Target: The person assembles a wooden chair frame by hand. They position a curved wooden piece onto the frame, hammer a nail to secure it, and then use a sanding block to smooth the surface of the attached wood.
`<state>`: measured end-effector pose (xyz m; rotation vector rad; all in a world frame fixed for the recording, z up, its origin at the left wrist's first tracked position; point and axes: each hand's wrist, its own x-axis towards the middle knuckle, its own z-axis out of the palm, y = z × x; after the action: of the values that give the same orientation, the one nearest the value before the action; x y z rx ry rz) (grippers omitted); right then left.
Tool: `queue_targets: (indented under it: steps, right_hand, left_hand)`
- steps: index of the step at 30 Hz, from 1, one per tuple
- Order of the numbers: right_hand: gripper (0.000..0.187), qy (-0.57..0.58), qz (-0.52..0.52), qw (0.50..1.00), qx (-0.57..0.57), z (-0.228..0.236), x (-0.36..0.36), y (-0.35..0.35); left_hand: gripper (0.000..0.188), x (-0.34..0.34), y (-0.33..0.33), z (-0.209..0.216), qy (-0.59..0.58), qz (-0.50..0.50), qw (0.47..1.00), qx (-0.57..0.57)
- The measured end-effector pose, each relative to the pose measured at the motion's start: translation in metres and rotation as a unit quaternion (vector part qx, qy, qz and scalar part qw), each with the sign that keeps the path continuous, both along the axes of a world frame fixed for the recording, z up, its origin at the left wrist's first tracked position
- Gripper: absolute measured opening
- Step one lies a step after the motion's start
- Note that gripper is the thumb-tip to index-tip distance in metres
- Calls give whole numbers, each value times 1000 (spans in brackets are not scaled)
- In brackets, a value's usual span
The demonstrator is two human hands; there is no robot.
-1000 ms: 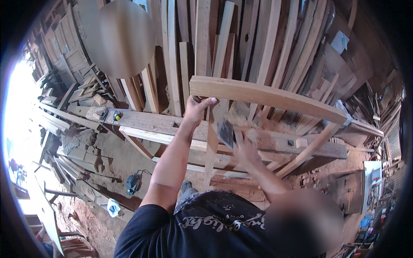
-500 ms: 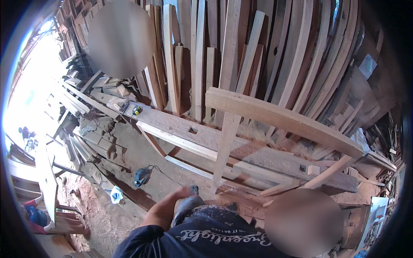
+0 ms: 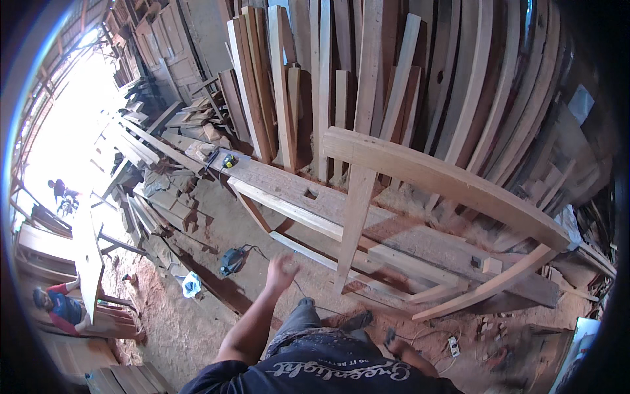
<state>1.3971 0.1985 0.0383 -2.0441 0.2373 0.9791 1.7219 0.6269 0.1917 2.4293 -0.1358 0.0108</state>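
Observation:
My left hand (image 3: 281, 270) hangs in the air in front of me, blurred, fingers loosely apart, holding nothing. It is nearest the foot of a pale upright post (image 3: 354, 223) that carries a long curved wooden rail (image 3: 446, 180). This frame stands against a long heavy beam (image 3: 308, 197) with slots cut in it. My right forearm (image 3: 420, 362) is low by my side. Its hand (image 3: 392, 340) is dark and partly hidden, so I cannot make out its fingers. Neither hand touches the wood.
Many planks (image 3: 367, 72) lean upright behind the beam. A blue power tool (image 3: 231, 260) with a cord lies on the red dirt floor, and a white socket strip (image 3: 453, 345) at the right. A small yellow tool (image 3: 228, 161) rests on the beam. A person (image 3: 56, 308) sits far left.
A second ago both my hands were up at the curved rail. They have let go and dropped toward my body, and my view has pulled back from the frame.

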Motion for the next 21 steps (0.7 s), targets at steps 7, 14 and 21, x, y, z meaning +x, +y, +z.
queue_targets:
  steps: [7,14,21]
  right_hand:
    - [50,-189,-27,965,-178,137,138,83]
    - [38,-432,-74,876,-200,288,240,121]
    - [37,-561,-48,784,-261,320,297,121]
  left_hand:
    - [81,160,-155,294,-444,-235,864,17]
    - [95,192,-199,371,-153,-445,828,303]
    - [89,209,-198,359,-160,-475,822,271]
